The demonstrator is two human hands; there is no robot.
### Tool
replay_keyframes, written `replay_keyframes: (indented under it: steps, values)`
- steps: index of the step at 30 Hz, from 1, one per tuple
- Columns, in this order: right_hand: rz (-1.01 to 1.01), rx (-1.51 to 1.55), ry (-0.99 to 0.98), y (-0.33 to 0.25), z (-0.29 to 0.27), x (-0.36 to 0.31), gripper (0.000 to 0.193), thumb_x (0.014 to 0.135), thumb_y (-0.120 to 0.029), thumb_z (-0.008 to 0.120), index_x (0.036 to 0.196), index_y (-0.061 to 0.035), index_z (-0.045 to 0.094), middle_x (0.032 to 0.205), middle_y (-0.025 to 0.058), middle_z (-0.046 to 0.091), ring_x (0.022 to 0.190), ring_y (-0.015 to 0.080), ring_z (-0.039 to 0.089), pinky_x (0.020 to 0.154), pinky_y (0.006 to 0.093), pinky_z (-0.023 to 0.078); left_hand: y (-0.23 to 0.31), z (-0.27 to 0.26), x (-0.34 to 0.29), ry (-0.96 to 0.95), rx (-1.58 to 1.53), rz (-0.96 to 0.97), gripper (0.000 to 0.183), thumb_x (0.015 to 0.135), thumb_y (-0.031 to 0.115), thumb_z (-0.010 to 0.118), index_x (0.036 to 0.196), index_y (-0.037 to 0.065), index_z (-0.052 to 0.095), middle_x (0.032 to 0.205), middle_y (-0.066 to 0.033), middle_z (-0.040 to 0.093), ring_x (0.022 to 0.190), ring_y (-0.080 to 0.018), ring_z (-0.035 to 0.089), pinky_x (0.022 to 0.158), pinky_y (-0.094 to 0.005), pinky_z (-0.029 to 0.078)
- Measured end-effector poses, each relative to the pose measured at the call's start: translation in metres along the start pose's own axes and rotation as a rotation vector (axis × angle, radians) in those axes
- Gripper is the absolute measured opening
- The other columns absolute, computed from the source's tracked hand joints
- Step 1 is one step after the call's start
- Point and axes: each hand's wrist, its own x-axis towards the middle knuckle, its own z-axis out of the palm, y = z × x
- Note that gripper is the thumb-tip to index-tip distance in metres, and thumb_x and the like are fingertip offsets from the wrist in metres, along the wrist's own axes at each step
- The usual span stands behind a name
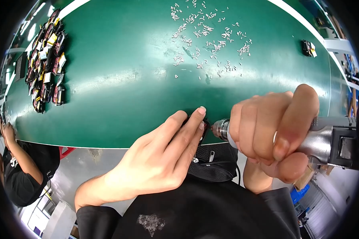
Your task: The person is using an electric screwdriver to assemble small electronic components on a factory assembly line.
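Note:
My right hand (267, 127) is wrapped round a silver power screwdriver (323, 145), held almost level, its nose pointing left. The tool's tip is at a small black part (206, 129); whether they touch I cannot tell. My left hand (159, 155) curls its fingers over that part at the near edge of the green table (119, 91), pressing it from above. Most of the part is hidden under the fingers.
Many small silver screws (205, 30) lie scattered at the far middle of the table. A long pile of black devices with yellow and white tags (46, 63) lines the left side. One similar black device (308, 48) sits far right. A co-worker's arm (24, 155) rests at the left edge.

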Motion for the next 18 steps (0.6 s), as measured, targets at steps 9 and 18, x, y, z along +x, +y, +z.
replay_keyframes:
  steps: [9, 18]
  values:
    - [0.003, 0.164, -0.057, 0.003, 0.013, 0.014, 0.026, 0.069, -0.001, 0.077, 0.073, -0.0025, 0.052, 0.058, 0.0043, 0.054, 0.049, 0.0117, 0.050, 0.045, 0.0240, 0.038, 0.001, -0.007, -0.006, 0.043, -0.007, -0.033, 0.044, 0.060, 0.006, 0.059, 0.100, -0.012, 0.062, 0.113, -0.0221, 0.058, 0.095, -0.0308, 0.057, 0.075, -0.0343, 0.054]
    - [-0.213, 0.428, -0.135, 0.002, -0.016, -0.006, 0.025, 0.082, -0.014, 0.073, 0.073, -0.0034, 0.053, 0.049, 0.0022, 0.051, 0.039, 0.0127, 0.049, 0.039, 0.0254, 0.040, -0.026, -0.035, -0.040, 0.109, 0.097, -0.232, 0.043, 0.068, -0.001, 0.063, 0.111, -0.005, 0.060, 0.117, -0.0163, 0.058, 0.099, -0.0296, 0.057, 0.080, -0.0365, 0.052]
